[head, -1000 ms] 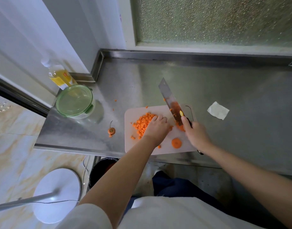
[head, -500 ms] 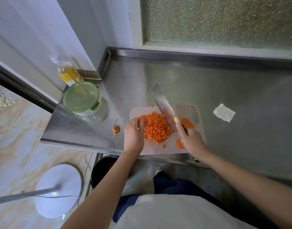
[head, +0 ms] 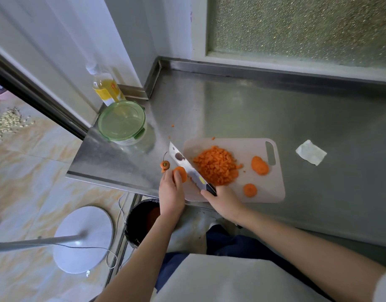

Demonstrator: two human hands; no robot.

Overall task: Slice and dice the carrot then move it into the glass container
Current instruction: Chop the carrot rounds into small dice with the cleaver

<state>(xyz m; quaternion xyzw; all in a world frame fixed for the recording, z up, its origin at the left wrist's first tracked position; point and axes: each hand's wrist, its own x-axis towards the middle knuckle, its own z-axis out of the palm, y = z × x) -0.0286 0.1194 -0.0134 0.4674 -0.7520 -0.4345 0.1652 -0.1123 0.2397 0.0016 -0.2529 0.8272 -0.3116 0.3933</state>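
Most of the dicing looks done: a heap of diced carrot (head: 216, 165) sits mid-way on the cutting board (head: 264, 194), with two loose slices (head: 259, 165) to its right not yet cut. The left hand (head: 172, 194) has its grip closed on one more carrot slice (head: 180, 173) at the board's left edge. The right hand (head: 224, 200) is clamped round the handle of the knife (head: 183, 162), whose blade lies slanted between that slice and the heap. Nothing is in the glass container (head: 122, 123) yet; its green lid is on, so I judge opening it and transferring are both left. It stands at the table's (head: 231, 110) far-left corner, just beside a bottle (head: 104, 88). The board's near edge lies at the table's front lip, with a bin (head: 141, 223) below, so bits could drop there. Bare steel behind and to the right gives ample room.
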